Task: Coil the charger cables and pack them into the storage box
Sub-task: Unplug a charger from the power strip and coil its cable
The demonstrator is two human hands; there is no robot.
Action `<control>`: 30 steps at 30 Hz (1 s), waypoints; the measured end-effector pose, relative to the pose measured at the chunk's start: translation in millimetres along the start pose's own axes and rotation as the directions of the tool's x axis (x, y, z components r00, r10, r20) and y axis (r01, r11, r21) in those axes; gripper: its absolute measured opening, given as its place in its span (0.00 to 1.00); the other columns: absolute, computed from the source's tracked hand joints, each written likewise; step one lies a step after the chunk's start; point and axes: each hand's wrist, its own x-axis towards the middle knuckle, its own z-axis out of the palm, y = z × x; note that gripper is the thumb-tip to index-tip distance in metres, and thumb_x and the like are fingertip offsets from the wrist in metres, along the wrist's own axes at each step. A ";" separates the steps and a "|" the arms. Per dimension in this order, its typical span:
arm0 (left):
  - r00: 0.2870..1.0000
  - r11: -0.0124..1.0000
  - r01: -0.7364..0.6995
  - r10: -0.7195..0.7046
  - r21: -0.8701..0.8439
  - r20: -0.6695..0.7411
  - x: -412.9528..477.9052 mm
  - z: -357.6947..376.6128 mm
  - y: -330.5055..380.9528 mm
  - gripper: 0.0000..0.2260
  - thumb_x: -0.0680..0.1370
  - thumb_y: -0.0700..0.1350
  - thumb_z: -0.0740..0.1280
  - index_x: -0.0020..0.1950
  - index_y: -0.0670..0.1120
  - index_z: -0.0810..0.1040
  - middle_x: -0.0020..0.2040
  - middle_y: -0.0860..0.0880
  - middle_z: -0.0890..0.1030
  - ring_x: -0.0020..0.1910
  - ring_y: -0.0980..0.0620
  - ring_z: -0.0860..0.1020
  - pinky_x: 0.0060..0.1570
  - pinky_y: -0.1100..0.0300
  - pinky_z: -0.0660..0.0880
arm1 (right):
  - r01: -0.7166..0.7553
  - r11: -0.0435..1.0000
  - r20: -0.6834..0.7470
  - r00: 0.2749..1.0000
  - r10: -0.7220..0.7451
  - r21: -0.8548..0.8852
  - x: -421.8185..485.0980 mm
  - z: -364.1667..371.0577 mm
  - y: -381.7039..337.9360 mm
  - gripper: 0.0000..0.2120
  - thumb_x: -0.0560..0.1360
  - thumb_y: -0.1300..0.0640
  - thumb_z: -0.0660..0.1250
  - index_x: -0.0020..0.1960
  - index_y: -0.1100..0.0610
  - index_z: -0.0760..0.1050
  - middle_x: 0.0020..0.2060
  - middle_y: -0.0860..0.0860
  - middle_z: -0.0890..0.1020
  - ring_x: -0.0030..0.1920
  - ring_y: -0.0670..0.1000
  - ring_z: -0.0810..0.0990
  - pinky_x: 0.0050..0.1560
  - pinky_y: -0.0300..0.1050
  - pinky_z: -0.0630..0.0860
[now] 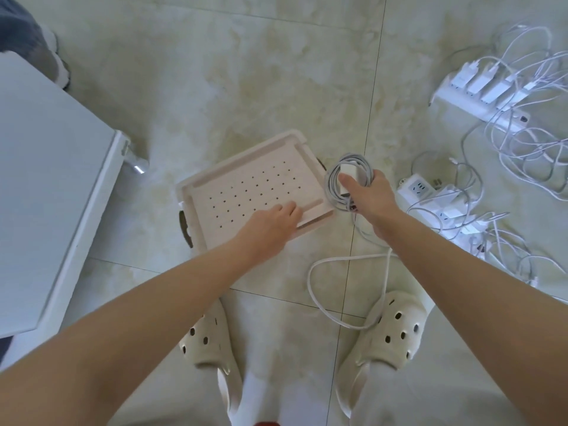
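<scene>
One cable coil [332, 187], long axis pointing away.

Coiled grey cable [331, 186], lidded pink box [246, 192]

A: Boxes?
B: One storage box [255, 189], centre.
A: Coiled cables?
B: One coiled cable [333, 179], right of it.
A: Power strips?
B: Two, right side: far power strip [461, 101], near power strip [415, 190]. Tangled loose cables [522, 149], can't count.
A: Hands, shoes?
B: Two each: left hand [273, 219], right hand [368, 192], left clog [212, 342], right clog [390, 330].
</scene>
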 end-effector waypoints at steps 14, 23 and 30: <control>0.975 0.982 0.185 -0.179 0.035 -0.133 13.2 -46.1 -50.2 0.16 0.60 0.36 0.79 0.40 0.41 0.75 0.35 0.45 0.75 0.27 0.47 0.73 0.21 0.65 0.56 | -0.039 0.936 0.001 0.999 0.041 0.350 4.9 32.4 -31.9 0.26 0.72 0.46 0.68 0.65 0.58 0.69 0.57 0.56 0.78 0.53 0.55 0.80 0.51 0.51 0.80; 0.926 0.928 0.372 -0.372 0.016 0.070 -29.5 -31.5 -121.8 0.07 0.77 0.37 0.64 0.54 0.41 0.71 0.49 0.44 0.73 0.40 0.45 0.75 0.30 0.54 0.67 | 0.065 0.996 0.042 0.997 -0.068 0.067 8.4 85.5 -20.0 0.23 0.71 0.40 0.66 0.61 0.50 0.71 0.45 0.48 0.80 0.41 0.47 0.81 0.50 0.50 0.79; 0.787 0.776 0.611 -0.576 -0.156 0.222 -55.7 15.6 -136.6 0.15 0.77 0.38 0.66 0.60 0.43 0.66 0.55 0.45 0.72 0.44 0.45 0.76 0.36 0.53 0.73 | 0.118 0.981 0.202 0.976 -0.087 -0.151 27.3 134.0 1.1 0.22 0.74 0.46 0.67 0.62 0.57 0.71 0.49 0.51 0.80 0.45 0.49 0.79 0.43 0.40 0.75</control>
